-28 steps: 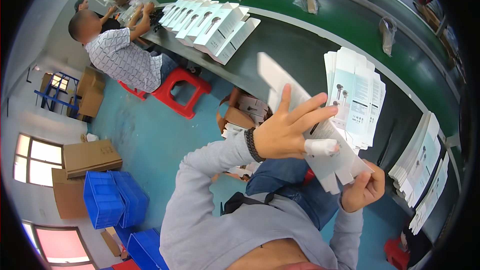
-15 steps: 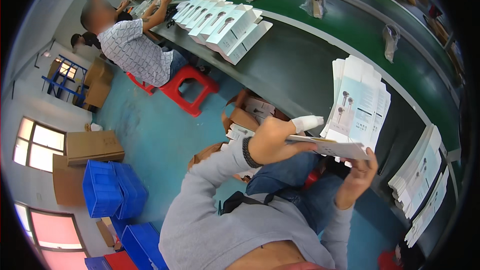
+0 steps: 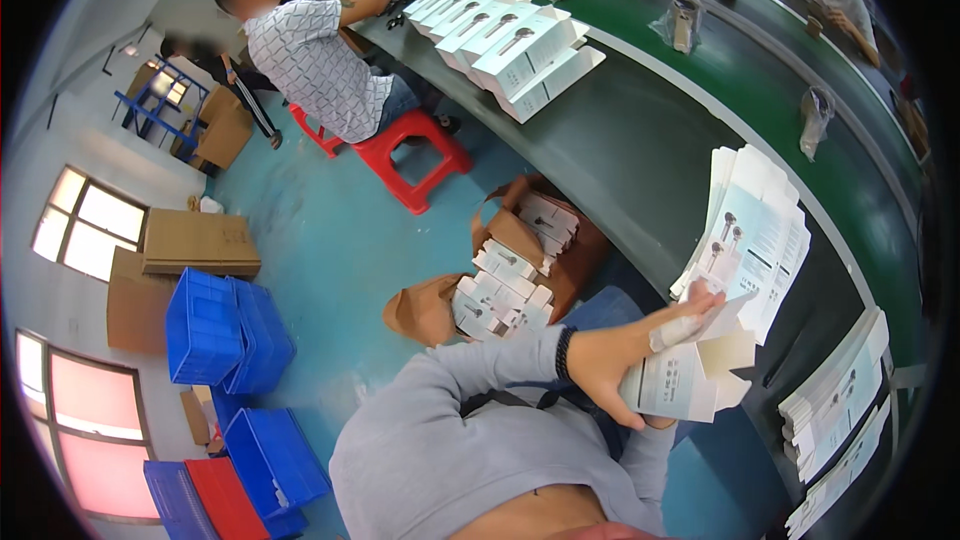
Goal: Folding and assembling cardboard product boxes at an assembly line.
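My left hand (image 3: 605,365) grips a small white and pale-blue carton (image 3: 668,380), with the thumb along its near side and the other fingers over its far side. One of its fingers has a white wrapping. The carton is opened out into a box shape, with end flaps sticking out at its right. My right hand is almost wholly behind the carton; only a bit near the wrist (image 3: 660,422) shows below it, so its fingers are hidden. Just beyond the carton, a stack of flat printed cartons (image 3: 745,240) lies on the dark table (image 3: 640,140).
More flat cartons (image 3: 840,395) lie at the right. Formed cartons (image 3: 500,35) stand in rows farther off. An open brown box (image 3: 420,308) of cartons sits on the floor. A person on a red stool (image 3: 415,155) works beyond; bagged items (image 3: 683,25) lie on the green conveyor (image 3: 740,50).
The carton, flat and edge-on between both hands before, is now opened into a box shape. My right hand has gone behind it. The view has shifted, and a walking person shows at far left.
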{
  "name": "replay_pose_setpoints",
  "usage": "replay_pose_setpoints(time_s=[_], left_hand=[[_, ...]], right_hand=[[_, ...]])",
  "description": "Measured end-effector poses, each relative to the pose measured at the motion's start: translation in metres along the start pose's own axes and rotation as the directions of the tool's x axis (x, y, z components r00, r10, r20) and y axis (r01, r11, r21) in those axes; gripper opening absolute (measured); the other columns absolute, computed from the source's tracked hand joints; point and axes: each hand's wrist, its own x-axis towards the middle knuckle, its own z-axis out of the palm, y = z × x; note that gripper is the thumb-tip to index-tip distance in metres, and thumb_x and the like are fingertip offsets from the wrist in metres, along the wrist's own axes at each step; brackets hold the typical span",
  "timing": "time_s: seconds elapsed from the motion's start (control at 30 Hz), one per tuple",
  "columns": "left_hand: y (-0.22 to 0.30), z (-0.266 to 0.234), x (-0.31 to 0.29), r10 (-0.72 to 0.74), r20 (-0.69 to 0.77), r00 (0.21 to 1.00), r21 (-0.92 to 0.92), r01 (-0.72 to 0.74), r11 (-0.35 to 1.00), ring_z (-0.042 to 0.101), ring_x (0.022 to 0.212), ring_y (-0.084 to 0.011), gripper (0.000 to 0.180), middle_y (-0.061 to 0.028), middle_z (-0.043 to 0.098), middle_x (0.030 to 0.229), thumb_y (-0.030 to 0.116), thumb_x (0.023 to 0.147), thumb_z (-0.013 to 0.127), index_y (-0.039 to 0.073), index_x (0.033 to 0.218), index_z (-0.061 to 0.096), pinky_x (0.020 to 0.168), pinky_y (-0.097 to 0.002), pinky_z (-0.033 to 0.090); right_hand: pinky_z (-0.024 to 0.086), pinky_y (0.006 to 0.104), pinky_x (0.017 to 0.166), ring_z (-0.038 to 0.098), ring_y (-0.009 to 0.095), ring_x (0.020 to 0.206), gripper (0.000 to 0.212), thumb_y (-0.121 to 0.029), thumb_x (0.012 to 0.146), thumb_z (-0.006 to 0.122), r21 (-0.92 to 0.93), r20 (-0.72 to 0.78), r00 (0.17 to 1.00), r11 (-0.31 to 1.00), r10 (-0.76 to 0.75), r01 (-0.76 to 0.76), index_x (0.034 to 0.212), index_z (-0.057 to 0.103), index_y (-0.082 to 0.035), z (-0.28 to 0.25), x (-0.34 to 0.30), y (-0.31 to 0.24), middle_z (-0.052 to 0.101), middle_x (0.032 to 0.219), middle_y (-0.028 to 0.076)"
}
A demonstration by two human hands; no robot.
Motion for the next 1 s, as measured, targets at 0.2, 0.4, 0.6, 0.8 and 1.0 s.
replay_pose_setpoints(time_s=[0.2,0.4,0.6,0.8,1.0], left_hand=[[0.000,0.010,-0.016,-0.132,-0.280,0.951,0.202,0.193,0.960,0.017,0.131,-0.0389,0.101,-0.0226,0.008,0.143,0.027,0.058,0.076,0.004,0.138,0.019,0.105,-0.0412,0.019],[0.008,-0.003,-0.025,-0.078,-0.043,0.996,0.501,0.089,0.861,0.007,0.129,-0.0503,0.091,-0.0269,0.011,0.142,0.043,0.068,0.067,0.012,0.140,0.021,0.098,-0.0623,0.009],[0.018,-0.015,-0.015,-0.062,0.045,0.997,0.497,0.032,0.867,0.005,0.130,-0.0498,0.070,-0.0157,0.039,0.133,0.049,0.076,0.057,0.008,0.130,0.040,0.096,-0.0668,0.009],[0.009,-0.013,-0.012,-0.174,-0.018,0.985,0.366,0.168,0.915,0.026,0.124,-0.0413,0.057,-0.0173,0.045,0.124,0.043,0.082,0.053,0.002,0.122,0.046,0.098,-0.0560,0.019],[0.014,0.012,-0.013,-0.299,-0.368,0.881,-0.096,0.284,0.954,0.052,0.100,-0.0298,0.039,-0.0155,0.053,0.110,0.005,0.077,0.058,0.000,0.115,0.048,0.084,-0.0343,0.041]], right_hand=[[0.035,0.0435,0.097,0.037,0.033,0.122,0.107,-0.077,0.068,0.044,-0.066,-0.012,0.996,0.994,-0.094,0.093,0.138,0.011,-0.002,-0.010,-0.004,0.006,0.030,0.135,0.018],[0.036,0.0387,0.096,0.043,0.027,0.117,0.105,-0.064,0.066,0.062,-0.437,0.124,0.992,0.898,-0.003,0.057,0.135,0.019,0.002,-0.036,-0.009,0.006,0.035,0.133,0.016],[0.040,0.0345,0.091,0.045,0.024,0.114,0.109,-0.062,0.059,0.069,-0.495,0.171,0.978,0.869,0.121,-0.021,0.134,0.025,0.003,-0.042,-0.010,0.002,0.040,0.129,0.015],[0.039,0.0354,0.091,0.041,0.026,0.117,0.102,-0.065,0.067,0.059,-0.551,0.206,0.977,0.832,0.064,0.062,0.134,0.023,0.003,-0.024,-0.009,0.000,0.036,0.130,0.016],[0.036,0.0388,0.091,0.045,0.024,0.105,0.056,-0.046,0.090,0.039,-0.487,0.090,0.988,0.860,-0.125,0.153,0.126,0.031,-0.003,-0.017,-0.015,0.013,0.040,0.121,0.017]])
